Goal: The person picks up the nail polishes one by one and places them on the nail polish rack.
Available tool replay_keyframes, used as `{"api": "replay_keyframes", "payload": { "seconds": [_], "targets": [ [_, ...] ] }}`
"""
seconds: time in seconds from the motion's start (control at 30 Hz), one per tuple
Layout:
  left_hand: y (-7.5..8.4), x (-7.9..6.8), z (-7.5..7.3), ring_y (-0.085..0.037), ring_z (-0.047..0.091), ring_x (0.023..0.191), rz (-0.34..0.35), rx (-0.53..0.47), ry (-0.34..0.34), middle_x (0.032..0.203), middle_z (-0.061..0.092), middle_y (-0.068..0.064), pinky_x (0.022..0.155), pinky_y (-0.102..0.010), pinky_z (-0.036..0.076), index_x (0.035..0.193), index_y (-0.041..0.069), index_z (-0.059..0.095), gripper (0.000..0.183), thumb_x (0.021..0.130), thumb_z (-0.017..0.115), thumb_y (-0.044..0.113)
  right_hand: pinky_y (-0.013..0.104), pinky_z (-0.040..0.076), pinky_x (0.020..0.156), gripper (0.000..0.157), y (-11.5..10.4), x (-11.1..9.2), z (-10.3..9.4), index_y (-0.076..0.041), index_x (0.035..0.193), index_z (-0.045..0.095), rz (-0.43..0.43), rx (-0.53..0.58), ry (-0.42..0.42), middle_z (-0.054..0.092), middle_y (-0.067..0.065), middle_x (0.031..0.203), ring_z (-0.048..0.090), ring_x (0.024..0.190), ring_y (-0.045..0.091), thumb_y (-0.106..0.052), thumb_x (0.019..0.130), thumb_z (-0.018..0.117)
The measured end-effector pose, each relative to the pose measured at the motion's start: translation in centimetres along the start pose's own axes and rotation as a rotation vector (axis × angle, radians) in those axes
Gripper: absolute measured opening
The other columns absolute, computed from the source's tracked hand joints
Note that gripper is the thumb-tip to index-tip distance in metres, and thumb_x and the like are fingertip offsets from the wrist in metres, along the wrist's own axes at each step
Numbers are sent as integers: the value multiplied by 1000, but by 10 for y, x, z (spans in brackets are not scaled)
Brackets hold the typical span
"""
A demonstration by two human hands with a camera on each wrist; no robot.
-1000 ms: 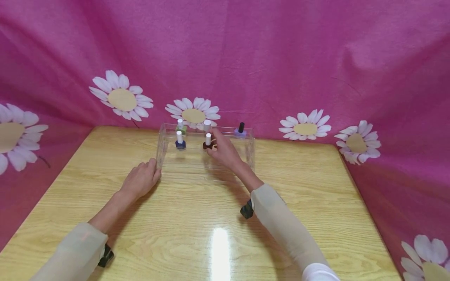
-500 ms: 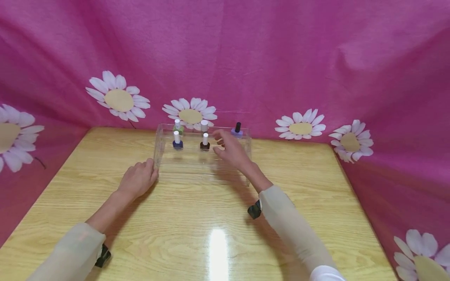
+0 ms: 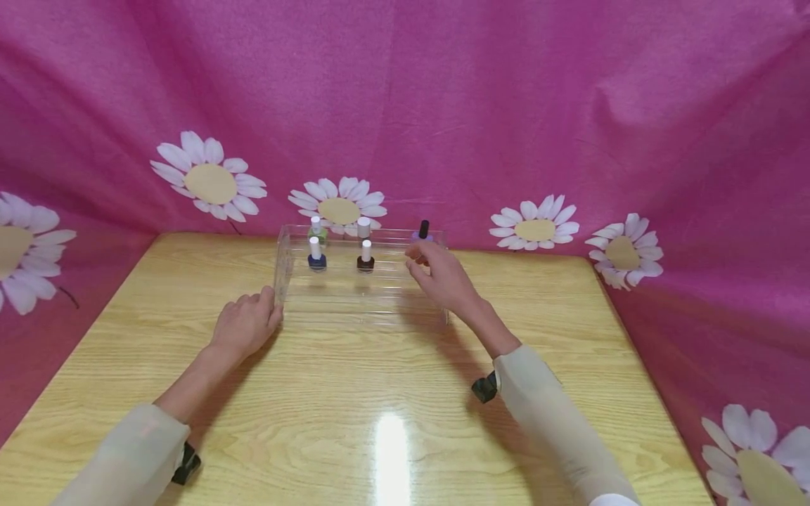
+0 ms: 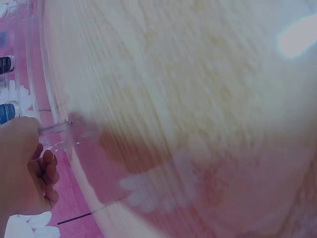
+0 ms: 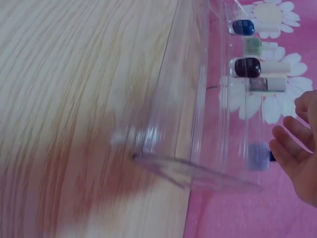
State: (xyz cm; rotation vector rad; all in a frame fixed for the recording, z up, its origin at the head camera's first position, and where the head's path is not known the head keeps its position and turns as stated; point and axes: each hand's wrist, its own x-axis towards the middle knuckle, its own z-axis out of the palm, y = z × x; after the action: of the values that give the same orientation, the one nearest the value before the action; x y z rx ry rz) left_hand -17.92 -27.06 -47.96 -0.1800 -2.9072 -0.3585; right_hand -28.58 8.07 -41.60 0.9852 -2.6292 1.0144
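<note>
A clear stepped display rack (image 3: 329, 299) stands at the back of the table. My left hand (image 3: 245, 321) grips its left side panel, and the left wrist view shows the fingers (image 4: 48, 173) curled at that edge. Over the rack's right part my right hand (image 3: 443, 277) hovers with bent, spread fingers and holds nothing. Just behind it is a lavender nail polish bottle with a black cap (image 3: 424, 228), partly hidden. On the nearer step stand a dark blue bottle (image 3: 317, 261) and a dark, nearly black one (image 3: 365, 263). A green bottle (image 3: 318, 233) and a clear-looking bottle (image 5: 259, 85) stand behind.
The wooden table (image 3: 335, 393) spreads in front of the rack, with a bright light reflection on it. A pink cloth (image 3: 443, 105) with white daisies hangs behind and along both sides.
My right hand has let go of the dark bottle, which stays on the nearer step, and has moved right toward the lavender bottle. My left hand keeps its hold on the rack.
</note>
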Motion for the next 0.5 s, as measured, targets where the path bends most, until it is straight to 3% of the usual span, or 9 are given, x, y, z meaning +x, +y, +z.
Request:
{"api": "replay_keyframes", "payload": {
  "seconds": [0.23, 0.5],
  "targets": [
    [-1, 0, 2, -37, 58, 64, 5, 5, 21, 66, 55, -11, 56, -51, 43, 88, 3, 46, 25, 101, 52, 23, 43, 50, 81, 13, 12, -13, -17, -4, 106, 66, -12, -13, 67, 65, 9, 97, 62, 90, 23, -13, 99, 60],
    [-3, -1, 1, -38, 59, 67, -18, 46, -23, 72, 58, -15, 59, -50, 43, 92, 2, 47, 31, 104, 49, 30, 46, 49, 87, 15, 29, -23, -37, -4, 107, 66, 83, -14, 42, 66, 8, 96, 63, 92, 25, -15, 101, 58]
  ]
}}
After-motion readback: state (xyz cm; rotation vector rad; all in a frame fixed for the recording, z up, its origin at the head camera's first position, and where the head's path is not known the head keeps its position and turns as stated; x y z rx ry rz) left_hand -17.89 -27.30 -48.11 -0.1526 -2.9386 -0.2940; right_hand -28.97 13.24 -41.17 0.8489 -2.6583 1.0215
